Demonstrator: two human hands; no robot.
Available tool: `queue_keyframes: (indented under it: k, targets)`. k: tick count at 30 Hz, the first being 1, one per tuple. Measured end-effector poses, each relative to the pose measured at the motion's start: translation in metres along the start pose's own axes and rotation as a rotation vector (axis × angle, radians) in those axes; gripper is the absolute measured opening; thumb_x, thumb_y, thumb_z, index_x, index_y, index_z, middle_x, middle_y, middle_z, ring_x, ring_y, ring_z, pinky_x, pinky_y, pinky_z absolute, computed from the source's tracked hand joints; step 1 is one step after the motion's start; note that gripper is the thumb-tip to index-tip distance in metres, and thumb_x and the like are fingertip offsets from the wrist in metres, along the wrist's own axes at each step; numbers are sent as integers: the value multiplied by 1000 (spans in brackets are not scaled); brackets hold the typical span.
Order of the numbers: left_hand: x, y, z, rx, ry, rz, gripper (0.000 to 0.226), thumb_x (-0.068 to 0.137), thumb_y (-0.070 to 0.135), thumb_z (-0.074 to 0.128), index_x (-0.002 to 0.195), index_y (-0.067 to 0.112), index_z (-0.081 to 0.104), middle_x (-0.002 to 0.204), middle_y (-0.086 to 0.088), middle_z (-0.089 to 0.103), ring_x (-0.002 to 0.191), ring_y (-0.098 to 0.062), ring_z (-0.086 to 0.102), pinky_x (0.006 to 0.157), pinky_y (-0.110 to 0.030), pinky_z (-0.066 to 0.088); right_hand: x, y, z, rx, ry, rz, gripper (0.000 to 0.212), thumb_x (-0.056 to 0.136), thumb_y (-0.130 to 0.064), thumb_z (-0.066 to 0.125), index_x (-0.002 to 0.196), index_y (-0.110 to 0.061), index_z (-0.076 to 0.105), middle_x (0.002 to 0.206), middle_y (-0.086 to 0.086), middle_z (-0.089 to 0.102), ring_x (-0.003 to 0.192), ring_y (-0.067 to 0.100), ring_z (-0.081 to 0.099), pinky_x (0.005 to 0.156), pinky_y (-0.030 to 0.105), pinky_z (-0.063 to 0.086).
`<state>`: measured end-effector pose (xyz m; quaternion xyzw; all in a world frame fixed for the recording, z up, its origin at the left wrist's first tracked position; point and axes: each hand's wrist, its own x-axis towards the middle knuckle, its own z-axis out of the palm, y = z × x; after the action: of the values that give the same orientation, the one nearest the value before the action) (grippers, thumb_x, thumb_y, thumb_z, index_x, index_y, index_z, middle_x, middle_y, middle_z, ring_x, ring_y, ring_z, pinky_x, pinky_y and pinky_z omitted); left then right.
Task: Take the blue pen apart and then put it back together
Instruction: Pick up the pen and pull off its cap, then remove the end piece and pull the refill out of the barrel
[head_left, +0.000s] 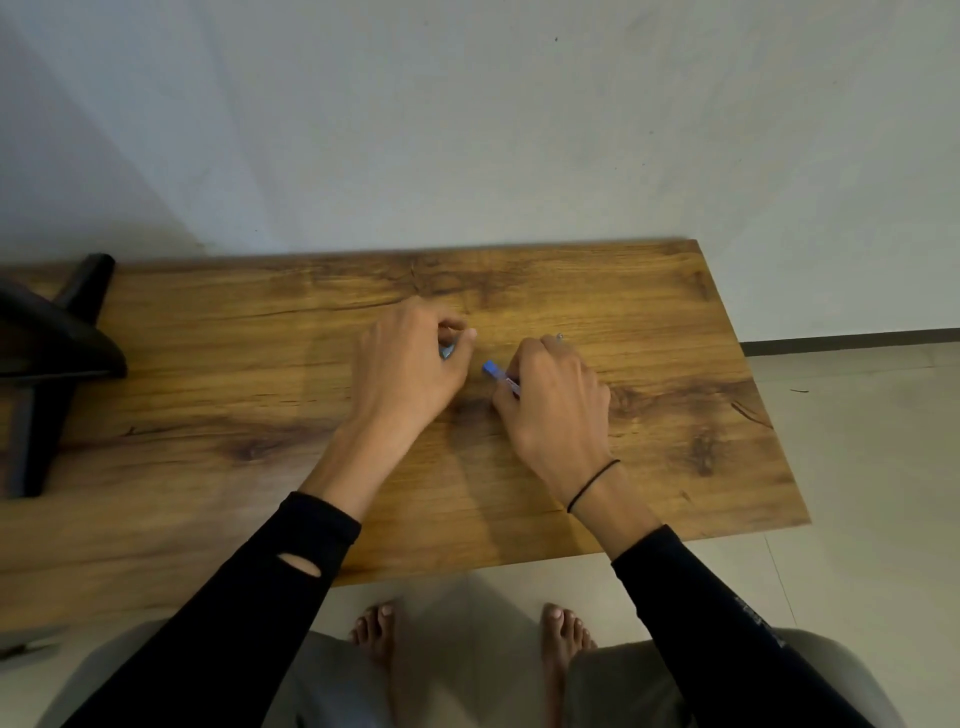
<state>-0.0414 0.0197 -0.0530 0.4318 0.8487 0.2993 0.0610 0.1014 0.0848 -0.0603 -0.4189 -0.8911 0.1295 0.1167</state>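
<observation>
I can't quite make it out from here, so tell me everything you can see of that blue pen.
Only part of the blue pen shows: a blue plastic-looking end, then a paler stretch running down-right into the closed right hand, above the wooden table. The rest is hidden. The left hand pinches a small bluish piece, too blurred to identify.

A long rectangular table of warm brown wood-grain laminate (649, 322) carries everything, its far edge against a pale wall. Near its middle, both hands rest on the surface: the right hand (558, 400) is closed around a blue pen piece (493, 370), the left hand (410, 364) just beside that grip. Well to the left of the grip, a black angular stand (47, 353) sits on the wood.
</observation>
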Motion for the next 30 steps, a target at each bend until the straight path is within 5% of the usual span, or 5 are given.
queue_keyframes:
  k: [6,9,14,23,30]
  targets:
    - [5,-2,3,-309,-138,-127,14,95,35,82,92,23,89,76,21,75,74,3,72,68,-22,55,7,3,-8,129,54,10,14,90,-31,69,88,-23,57,82,-5,65,67,21,57,50,29,27]
    - [7,-4,4,-561,-204,-293,11,96,28,84,86,25,87,78,0,84,78,-21,83,70,-36,68,8,2,-11,189,58,-39,13,91,-31,67,90,-22,58,82,-4,68,67,23,62,55,32,34]
    - [8,-4,6,-749,-255,-352,30,96,19,84,69,30,85,68,2,81,61,-5,77,61,-21,63,6,2,-12,172,81,-109,15,97,-34,66,101,-20,60,91,-1,72,73,24,66,58,33,38]
    - [15,-10,-3,-584,-99,-340,26,99,22,81,75,28,77,65,9,81,61,-8,79,75,-39,72,5,8,-13,103,90,-40,17,104,-33,61,101,-17,65,89,2,76,77,35,70,61,36,38]
    - [-1,4,4,-162,-268,-125,16,96,25,82,81,20,87,75,-1,83,75,-19,81,79,-42,67,7,6,-19,244,143,21,18,102,-37,63,103,-20,70,92,-3,79,81,28,74,68,44,58]
